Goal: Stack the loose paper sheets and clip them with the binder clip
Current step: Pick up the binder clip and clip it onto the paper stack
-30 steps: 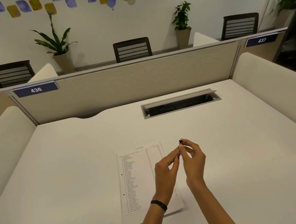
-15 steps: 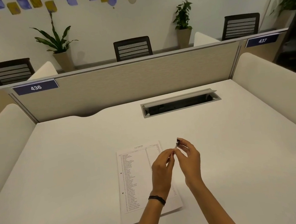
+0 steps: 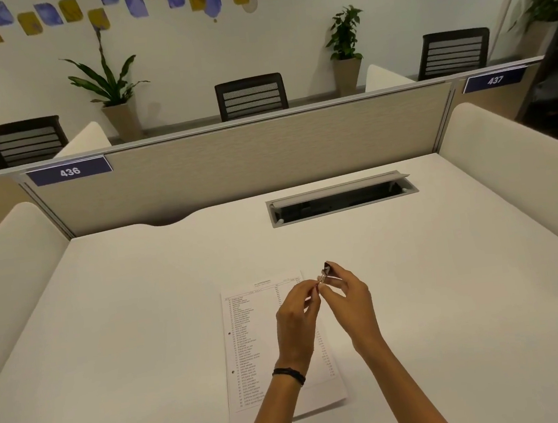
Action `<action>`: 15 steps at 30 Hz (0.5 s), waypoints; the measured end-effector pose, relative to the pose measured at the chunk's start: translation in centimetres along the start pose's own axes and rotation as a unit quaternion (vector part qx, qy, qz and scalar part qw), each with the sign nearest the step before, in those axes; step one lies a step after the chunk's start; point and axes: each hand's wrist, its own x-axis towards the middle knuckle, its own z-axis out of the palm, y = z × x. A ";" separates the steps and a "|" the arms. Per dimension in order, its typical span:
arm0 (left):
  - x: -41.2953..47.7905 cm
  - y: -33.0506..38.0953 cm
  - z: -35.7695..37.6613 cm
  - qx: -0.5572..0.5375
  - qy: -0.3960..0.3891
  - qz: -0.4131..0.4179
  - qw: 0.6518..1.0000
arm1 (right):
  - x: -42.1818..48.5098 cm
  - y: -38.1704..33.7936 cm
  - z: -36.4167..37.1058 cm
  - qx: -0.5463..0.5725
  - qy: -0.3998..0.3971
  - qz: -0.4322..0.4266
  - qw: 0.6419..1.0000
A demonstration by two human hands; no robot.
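Together, both hands' fingers (image 3: 333, 279) pinch the binder clip (image 3: 324, 273) above the stacked paper sheets (image 3: 268, 350).

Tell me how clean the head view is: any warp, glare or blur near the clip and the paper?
Head view: wide-angle warp bows the divider and the desk edges; light is soft and even, no glare on the paper stack; its print is too small to read; the binder clip, pinched between the left hand and right hand, is tiny and slightly blurred.
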 end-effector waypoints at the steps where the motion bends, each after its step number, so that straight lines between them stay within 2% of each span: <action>1: 0.1 0.0 0.0 -0.010 0.003 -0.007 1.000 | 0.0 0.0 0.0 0.001 0.000 0.003 1.000; 6: 0.3 -0.1 0.0 -0.033 0.011 -0.019 0.999 | 0.0 -0.1 0.4 -0.001 -0.002 0.013 1.000; 15: 0.3 -0.7 -0.5 0.025 -0.026 0.035 0.999 | 0.8 0.0 0.0 -0.015 -0.034 0.043 0.998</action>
